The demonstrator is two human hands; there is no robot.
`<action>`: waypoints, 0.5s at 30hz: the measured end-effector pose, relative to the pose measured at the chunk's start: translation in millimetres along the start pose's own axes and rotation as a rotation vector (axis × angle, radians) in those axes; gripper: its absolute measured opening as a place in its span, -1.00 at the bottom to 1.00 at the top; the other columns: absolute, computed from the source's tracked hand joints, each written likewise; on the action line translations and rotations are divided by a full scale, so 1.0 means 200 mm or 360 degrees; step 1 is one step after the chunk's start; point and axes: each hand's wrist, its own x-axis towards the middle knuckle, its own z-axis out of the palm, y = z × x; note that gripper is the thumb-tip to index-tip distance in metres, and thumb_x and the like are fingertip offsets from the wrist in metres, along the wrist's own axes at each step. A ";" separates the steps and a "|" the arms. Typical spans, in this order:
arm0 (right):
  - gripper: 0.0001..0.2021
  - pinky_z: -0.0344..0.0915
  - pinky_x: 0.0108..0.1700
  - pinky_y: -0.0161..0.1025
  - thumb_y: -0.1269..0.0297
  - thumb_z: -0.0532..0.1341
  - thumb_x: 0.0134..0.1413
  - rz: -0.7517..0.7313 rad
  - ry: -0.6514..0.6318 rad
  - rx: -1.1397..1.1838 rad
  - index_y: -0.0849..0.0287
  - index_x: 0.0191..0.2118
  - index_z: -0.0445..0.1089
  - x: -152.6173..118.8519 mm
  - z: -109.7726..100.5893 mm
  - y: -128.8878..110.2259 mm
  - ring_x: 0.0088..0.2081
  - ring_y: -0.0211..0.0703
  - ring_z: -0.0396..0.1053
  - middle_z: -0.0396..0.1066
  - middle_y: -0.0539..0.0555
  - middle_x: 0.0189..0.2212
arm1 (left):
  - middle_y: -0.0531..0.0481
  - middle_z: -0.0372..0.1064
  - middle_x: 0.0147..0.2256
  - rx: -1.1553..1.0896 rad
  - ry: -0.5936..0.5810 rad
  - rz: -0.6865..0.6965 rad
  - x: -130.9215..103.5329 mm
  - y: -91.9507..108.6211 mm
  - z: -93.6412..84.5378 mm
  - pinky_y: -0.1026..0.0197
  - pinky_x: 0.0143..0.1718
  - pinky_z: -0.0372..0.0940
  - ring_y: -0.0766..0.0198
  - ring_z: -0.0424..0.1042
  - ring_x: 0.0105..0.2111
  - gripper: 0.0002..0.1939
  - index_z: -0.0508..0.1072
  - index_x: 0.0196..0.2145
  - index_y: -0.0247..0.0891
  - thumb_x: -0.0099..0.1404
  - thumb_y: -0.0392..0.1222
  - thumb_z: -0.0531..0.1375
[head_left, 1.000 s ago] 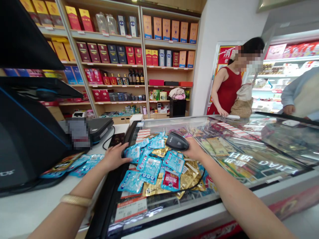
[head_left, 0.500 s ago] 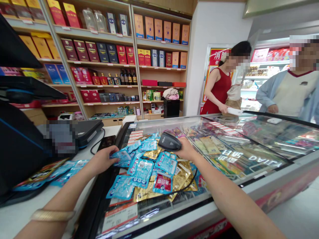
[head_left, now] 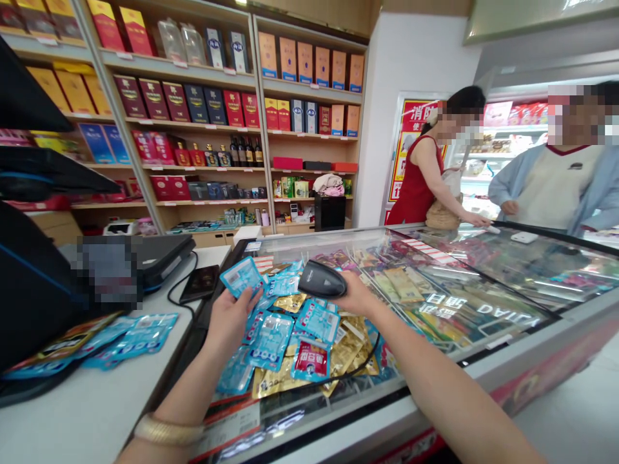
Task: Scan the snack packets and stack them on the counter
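Head view: display freezer [head_left: 536, 351], loose packets [head_left: 271, 338] heaped near its left edge. Right hand [head_left: 358, 293] grips a scanner [head_left: 322, 280] above them; left hand [head_left: 232, 316] pinches one blue packet [head_left: 242, 276] over that edge. Black cable [head_left: 370, 356], if tugged, could sweep packets off the near edge.

One scanner [head_left: 322, 280], one bracelet [head_left: 168, 430], two people [head_left: 425, 169] opposite.

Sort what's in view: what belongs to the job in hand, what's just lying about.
In hand:
Left hand, holding a blue packet
Right hand, holding a black scanner
Pile of blue and gold packets
Likely, matching blue packets on the counter

Lying about:
Dark flat object on the counter
Shelved boxes
Crumpled cloth
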 end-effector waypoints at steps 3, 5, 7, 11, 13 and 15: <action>-0.82 0.35 -0.28 -0.29 0.32 0.34 -0.11 -0.0031 -0.0012 0.0013 0.21 -0.30 0.53 0.00 0.01 -0.05 -0.36 -0.13 0.45 0.55 -0.01 -0.41 | -0.12 0.55 -0.06 0.0041 -0.0027 0.0045 -0.01 -0.06 0.01 -0.02 0.10 0.39 0.07 0.49 0.03 -0.75 0.50 -0.18 -0.26 0.17 -0.16 0.24; -0.83 0.35 -0.26 -0.29 0.32 0.34 -0.09 -0.0056 -0.0045 0.0002 0.20 -0.29 0.53 0.00 0.02 -0.08 -0.35 -0.12 0.46 0.56 0.00 -0.40 | -0.12 0.56 -0.08 0.0075 -0.0038 0.0094 -0.02 -0.09 0.00 -0.05 0.10 0.38 0.04 0.50 0.02 -0.70 0.52 -0.19 -0.25 0.13 -0.08 0.28; -0.82 0.35 -0.23 -0.29 0.33 0.34 -0.07 -0.0099 -0.0098 0.0008 0.19 -0.25 0.53 0.00 0.02 -0.09 -0.33 -0.11 0.47 0.56 0.01 -0.36 | -0.12 0.57 -0.10 0.0103 -0.0039 0.0132 -0.02 -0.11 -0.01 -0.06 0.10 0.37 0.02 0.51 0.00 -0.65 0.53 -0.20 -0.25 0.10 -0.01 0.31; -0.85 0.35 -0.17 -0.28 0.33 0.35 -0.04 -0.0135 -0.0205 -0.0062 0.16 -0.27 0.53 0.00 0.03 -0.11 -0.31 -0.12 0.48 0.57 0.02 -0.35 | -0.13 0.58 -0.13 0.0198 -0.0031 0.0153 -0.01 -0.13 -0.02 -0.06 0.05 0.39 0.00 0.53 -0.05 -0.57 0.54 -0.20 -0.25 0.06 0.09 0.32; -0.89 0.35 -0.20 -0.29 0.29 0.35 -0.03 -0.0132 -0.0214 -0.0116 0.17 -0.32 0.53 -0.01 0.04 -0.11 -0.35 -0.14 0.46 0.55 0.02 -0.40 | -0.12 0.58 -0.15 0.0235 -0.0023 0.0158 -0.02 -0.13 -0.02 -0.04 0.04 0.39 0.01 0.54 -0.08 -0.55 0.54 -0.20 -0.27 0.05 0.10 0.33; -0.87 0.34 -0.22 -0.30 0.26 0.35 -0.02 -0.0144 -0.0197 -0.0125 0.18 -0.33 0.52 -0.01 0.05 -0.11 -0.38 -0.16 0.43 0.54 0.02 -0.42 | -0.12 0.58 -0.15 0.0254 -0.0016 0.0168 -0.02 -0.13 -0.02 -0.02 0.03 0.39 0.03 0.54 -0.09 -0.54 0.54 -0.20 -0.28 0.04 0.11 0.33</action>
